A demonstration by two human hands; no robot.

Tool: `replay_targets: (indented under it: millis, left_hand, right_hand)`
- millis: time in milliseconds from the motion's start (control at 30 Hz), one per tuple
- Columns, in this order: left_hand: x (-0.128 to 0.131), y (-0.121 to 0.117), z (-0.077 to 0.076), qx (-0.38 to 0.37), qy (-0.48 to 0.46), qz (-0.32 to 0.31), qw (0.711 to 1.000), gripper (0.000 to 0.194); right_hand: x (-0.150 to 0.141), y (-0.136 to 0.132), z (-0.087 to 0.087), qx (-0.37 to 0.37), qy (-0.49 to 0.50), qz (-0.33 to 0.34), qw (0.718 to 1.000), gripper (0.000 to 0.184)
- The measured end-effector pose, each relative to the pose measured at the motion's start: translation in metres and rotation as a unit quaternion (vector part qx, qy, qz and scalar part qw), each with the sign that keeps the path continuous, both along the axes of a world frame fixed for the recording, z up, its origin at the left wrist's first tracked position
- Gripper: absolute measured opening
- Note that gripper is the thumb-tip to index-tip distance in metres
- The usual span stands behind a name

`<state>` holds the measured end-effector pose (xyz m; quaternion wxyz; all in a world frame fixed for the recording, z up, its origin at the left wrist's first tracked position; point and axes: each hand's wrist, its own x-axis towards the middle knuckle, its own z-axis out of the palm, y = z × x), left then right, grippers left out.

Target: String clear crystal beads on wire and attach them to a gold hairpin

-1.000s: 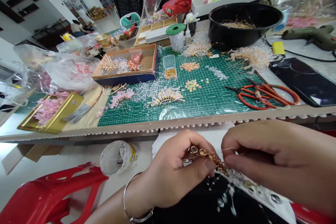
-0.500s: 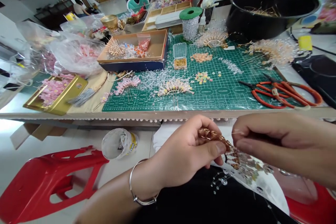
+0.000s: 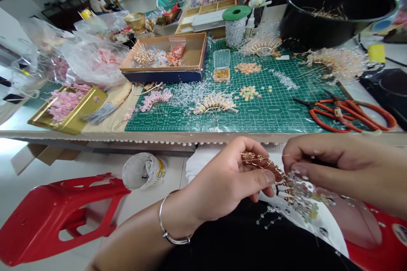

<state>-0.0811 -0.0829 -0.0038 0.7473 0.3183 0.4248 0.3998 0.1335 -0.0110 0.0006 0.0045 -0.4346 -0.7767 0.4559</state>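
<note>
My left hand (image 3: 229, 182) pinches a curved gold hair ornament (image 3: 284, 181) between thumb and fingers, above my lap. Clear beads and pale yellow-green flowers (image 3: 313, 211) trail off its right side, and bead strands dangle below. Close on the right, my right hand (image 3: 330, 169) is closed in a pinch on a thin wire (image 3: 288, 155), which stretches left along the ornament's top edge. Its inner fingers are hidden. On the green cutting mat (image 3: 270, 114) beyond lie a finished-looking beaded floral comb (image 3: 214, 103) and a smaller pink one (image 3: 155, 99).
Orange-handled pliers (image 3: 349, 112) rest on the mat's right side. A cardboard box (image 3: 165, 74), a spool of clear beads (image 3: 235, 31), a small case of gold beads (image 3: 221, 75) and a black bowl (image 3: 333, 17) stand behind. A red stool (image 3: 32, 220) and white bucket (image 3: 141, 171) are lower left.
The thin wire now stretches across the ornament's top from my right hand. Clear beads show more plainly beneath that hand. My left hand keeps its hold; the view has shifted slightly.
</note>
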Motion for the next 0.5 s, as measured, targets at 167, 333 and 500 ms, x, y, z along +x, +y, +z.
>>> replay_targets:
  millis: [167,333,500]
  left_hand:
    - [0.0003,-0.0014,0.0009,0.002,-0.019,0.01,1.0,0.055]
    - [0.0021,-0.0024,0.004,0.001,-0.009,0.027,1.0,0.051]
    - [0.0026,-0.0029,0.0077,0.002,0.017,0.021,1.0,0.043]
  right_hand:
    - [-0.0051,0.0001,0.0039,0.012,-0.019,0.005,1.0,0.042]
    - [-0.004,-0.0002,0.0044,0.023,-0.005,0.011,1.0,0.039]
    - [-0.0023,0.0026,0.0011,-0.035,0.03,0.009,0.999,0.036]
